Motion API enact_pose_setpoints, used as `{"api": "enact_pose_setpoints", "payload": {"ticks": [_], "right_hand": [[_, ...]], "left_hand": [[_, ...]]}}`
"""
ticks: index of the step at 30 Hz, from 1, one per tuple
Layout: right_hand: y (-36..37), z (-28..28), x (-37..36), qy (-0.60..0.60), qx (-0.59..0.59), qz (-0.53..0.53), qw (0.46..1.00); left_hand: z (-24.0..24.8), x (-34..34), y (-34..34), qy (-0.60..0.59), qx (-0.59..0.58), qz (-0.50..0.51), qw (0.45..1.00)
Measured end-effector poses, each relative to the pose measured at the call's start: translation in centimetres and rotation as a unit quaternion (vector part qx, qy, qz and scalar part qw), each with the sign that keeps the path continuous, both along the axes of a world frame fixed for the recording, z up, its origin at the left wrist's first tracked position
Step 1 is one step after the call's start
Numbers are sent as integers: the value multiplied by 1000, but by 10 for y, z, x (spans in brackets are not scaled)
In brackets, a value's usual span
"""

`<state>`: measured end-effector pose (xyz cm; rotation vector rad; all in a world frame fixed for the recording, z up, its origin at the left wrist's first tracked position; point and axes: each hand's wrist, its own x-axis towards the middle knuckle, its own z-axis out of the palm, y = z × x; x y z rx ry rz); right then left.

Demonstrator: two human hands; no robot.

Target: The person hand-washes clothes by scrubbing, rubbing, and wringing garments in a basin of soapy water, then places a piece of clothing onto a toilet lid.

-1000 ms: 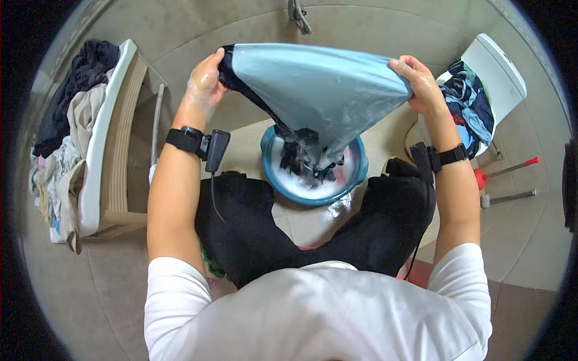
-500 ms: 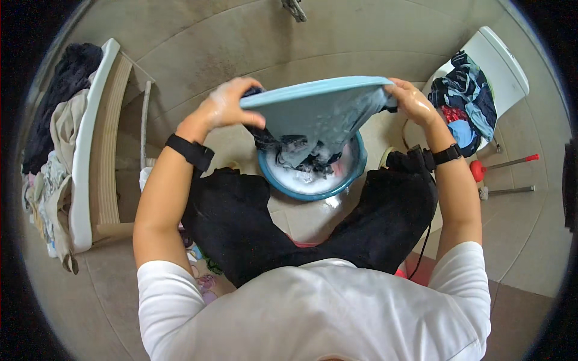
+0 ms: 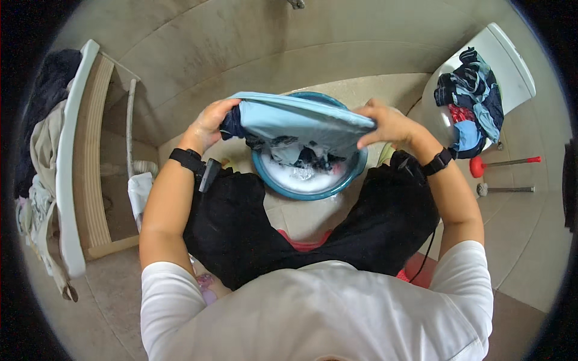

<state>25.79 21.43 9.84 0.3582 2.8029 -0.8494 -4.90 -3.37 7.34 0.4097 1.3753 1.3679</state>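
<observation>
A wet light-blue garment (image 3: 295, 123) with dark navy parts is stretched between my hands over a blue basin (image 3: 313, 195). My left hand (image 3: 211, 123) is closed on its left end, by a bunched navy part. At the other end, my right hand (image 3: 391, 126) has the garment's edge between thumb and fingers. The garment's lower part hangs toward the basin and covers much of its far side. White suds (image 3: 301, 180) and dark wet cloth (image 3: 322, 159) show inside the basin, but where the garment ends and that cloth begins is unclear.
Clothes (image 3: 469, 102) lie heaped on a white toilet (image 3: 509, 72) at the right, near a red plunger (image 3: 477, 167). More clothes (image 3: 48, 132) hang over a white washbasin (image 3: 77, 156) at the left. A metal tap (image 3: 296, 3) shows at the top.
Both hands have come down toward me, the right one also moving left. The garment's right end is lower, and its upper edge now slopes down to the right.
</observation>
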Motion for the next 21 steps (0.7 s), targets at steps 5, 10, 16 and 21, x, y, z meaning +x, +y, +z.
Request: {"api": "enact_pose_setpoints", "payload": {"ticks": [5,10,16,21], "right_hand": [[25,-45,-18,-141,-26,11,990],[66,-118,-37,-123,-221,-244,936],[60,-200,-44,-32,33,-218,975],[26,-216,-69,11,159,7,987]], "left_hand": [[-33,4,10,0,-68,-4,998],[-86,-22,42,216,-227,-44,949],[-148,9,79,676,-289,-62,675],[-175,37,77,727,51,-278,625]]}}
